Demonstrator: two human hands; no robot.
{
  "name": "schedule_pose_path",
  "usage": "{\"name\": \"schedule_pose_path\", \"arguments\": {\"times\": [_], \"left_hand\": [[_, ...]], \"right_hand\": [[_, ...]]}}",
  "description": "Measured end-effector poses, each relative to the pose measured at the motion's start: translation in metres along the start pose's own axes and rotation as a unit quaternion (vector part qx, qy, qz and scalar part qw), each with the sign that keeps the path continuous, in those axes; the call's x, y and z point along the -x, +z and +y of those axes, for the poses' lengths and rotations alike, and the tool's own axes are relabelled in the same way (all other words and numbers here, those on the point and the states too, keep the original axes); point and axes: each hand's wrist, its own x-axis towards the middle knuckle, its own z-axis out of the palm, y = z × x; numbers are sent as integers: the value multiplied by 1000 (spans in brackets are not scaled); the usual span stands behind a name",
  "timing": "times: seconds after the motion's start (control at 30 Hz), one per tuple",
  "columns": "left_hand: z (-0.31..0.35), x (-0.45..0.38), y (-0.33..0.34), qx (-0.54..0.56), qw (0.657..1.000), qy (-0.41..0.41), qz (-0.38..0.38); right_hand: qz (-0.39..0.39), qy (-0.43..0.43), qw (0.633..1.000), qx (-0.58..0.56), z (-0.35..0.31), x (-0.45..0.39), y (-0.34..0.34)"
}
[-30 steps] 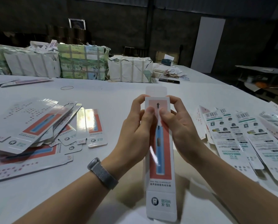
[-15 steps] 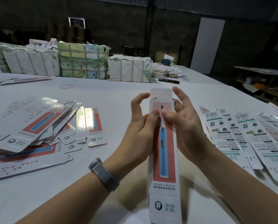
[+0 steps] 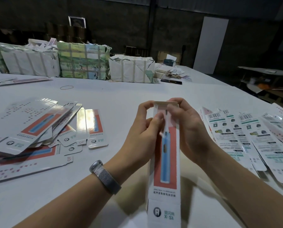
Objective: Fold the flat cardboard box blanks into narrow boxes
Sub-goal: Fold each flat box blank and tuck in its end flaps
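A narrow box (image 3: 165, 162) is held upright above the desk's (image 3: 121, 99) near edge, its top end pinched by the left hand (image 3: 142, 135) and right hand (image 3: 189, 130); flat blanks (image 3: 30, 129) are heaped toward the left edge; printed blanks (image 3: 246, 140) are fanned along the right edge. Wrapped bundles (image 3: 83, 63) are lined along the far edge.

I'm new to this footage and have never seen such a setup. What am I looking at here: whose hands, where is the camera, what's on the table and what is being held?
There is no machine here. A person wears a camera on the head, so the one picture looks forward and down at their own hands. The left hand, with a watch on its wrist, and the right hand both grip the far end of a narrow box printed with a blue toothbrush, with its end flap bent over. On the white table, a loose pile of flat box blanks lies to the left and a row of boxes with barcodes to the right. Wrapped bundles stand along the far edge.
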Motion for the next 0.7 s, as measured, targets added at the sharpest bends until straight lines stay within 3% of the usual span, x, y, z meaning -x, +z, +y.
{"name": "schedule_pose_path", "arguments": {"times": [0.13,0.3,0.6,0.7], "left_hand": [[-2,1,4,-22,1000,15,16],[-4,2,8,-20,999,26,20],[-6,3,11,-9,999,-32,17],[-5,3,11,8,999,-39,22]], "right_hand": [[37,31,999,-1,-3,0,1],[31,-9,999,-5,-2,-1,3],[88,-28,989,111,-1,1,6],[88,-29,991,98,-2,2,10]]}}
